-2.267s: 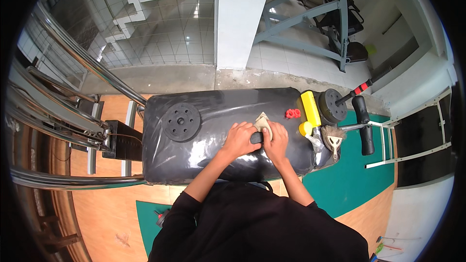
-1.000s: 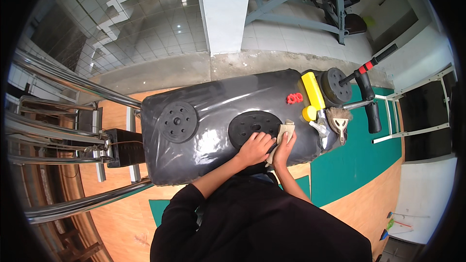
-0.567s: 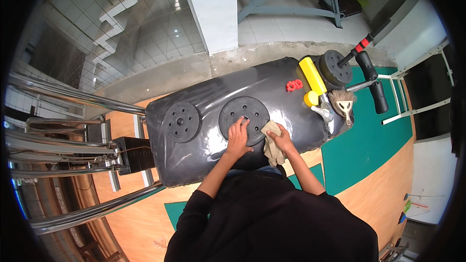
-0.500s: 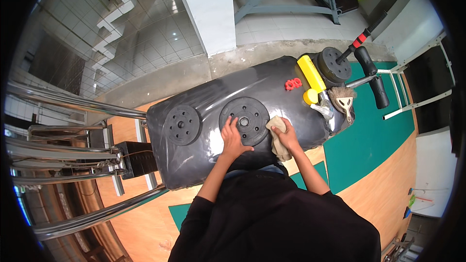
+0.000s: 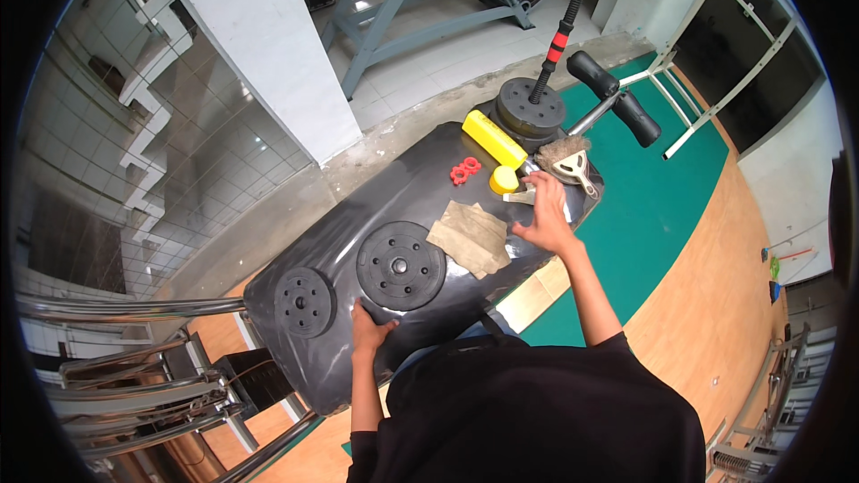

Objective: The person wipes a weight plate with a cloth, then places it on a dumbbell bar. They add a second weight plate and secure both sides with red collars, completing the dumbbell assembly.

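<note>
My right hand (image 5: pixel 551 217) reaches over the far right part of the black padded bench (image 5: pixel 349 362). Its thumb and fingers are apart, and it holds nothing that I can see. Close to its fingertips lie a pale, shiny small item (image 5: pixel 517 198), partly hidden, and a brush with a white handle (image 5: pixel 573 164). My left hand (image 5: pixel 369 329) rests on the bench by the near edge of the larger black weight plate (image 5: pixel 402 265), thumb spread. A beige cloth (image 5: pixel 472 240) lies flat, right of that plate. The smaller weight plate (image 5: pixel 304 302) lies farther left.
Beyond the cloth are two red collars (image 5: pixel 464 170), a yellow bottle (image 5: pixel 494 139) and a round yellow lid (image 5: pixel 504 181). A dumbbell bar (image 5: pixel 555 45) stands upright in stacked plates (image 5: pixel 530 113). Black foam rollers (image 5: pixel 616 98) stick out at the bench's far end.
My right hand has let go of the cloth, now lying on the bench, and moved toward the brush. My left hand has slid off the plate toward me. The view has turned right.
</note>
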Motion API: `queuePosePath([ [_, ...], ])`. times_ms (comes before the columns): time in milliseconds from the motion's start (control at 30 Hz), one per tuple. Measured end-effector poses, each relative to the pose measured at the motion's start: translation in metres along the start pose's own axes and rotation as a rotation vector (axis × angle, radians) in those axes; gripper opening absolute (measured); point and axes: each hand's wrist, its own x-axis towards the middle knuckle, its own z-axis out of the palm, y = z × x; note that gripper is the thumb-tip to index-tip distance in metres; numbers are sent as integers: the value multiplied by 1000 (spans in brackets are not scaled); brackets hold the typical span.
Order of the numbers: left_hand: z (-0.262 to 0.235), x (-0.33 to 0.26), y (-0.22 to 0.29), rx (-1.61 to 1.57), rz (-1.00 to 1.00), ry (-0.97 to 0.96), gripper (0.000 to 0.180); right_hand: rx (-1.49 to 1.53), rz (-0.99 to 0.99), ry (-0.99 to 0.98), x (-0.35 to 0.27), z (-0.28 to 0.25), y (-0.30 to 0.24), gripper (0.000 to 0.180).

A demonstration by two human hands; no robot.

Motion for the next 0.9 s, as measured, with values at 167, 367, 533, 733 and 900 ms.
queuePosePath([
  [167, -8, 15, 31, 217, -90, -14, 113, -22, 379, -178, -5, 19, 94, 85],
  [367, -14, 25, 23, 235, -54, -97, 118, 14, -30, -144, 1, 35, 122, 44],
  [533, -13, 25, 10, 160, -95, -75, 118, 360, 10, 43, 1, -10, 68, 43],
  [733, -10, 18, 28, 246, -136, -92, 119, 1049, 169, 59, -10, -21, -1, 45],
  [900, -2, 13, 16, 147, -81, -32, 118, 754, 448, -542, -46, -6, -75, 40],
])
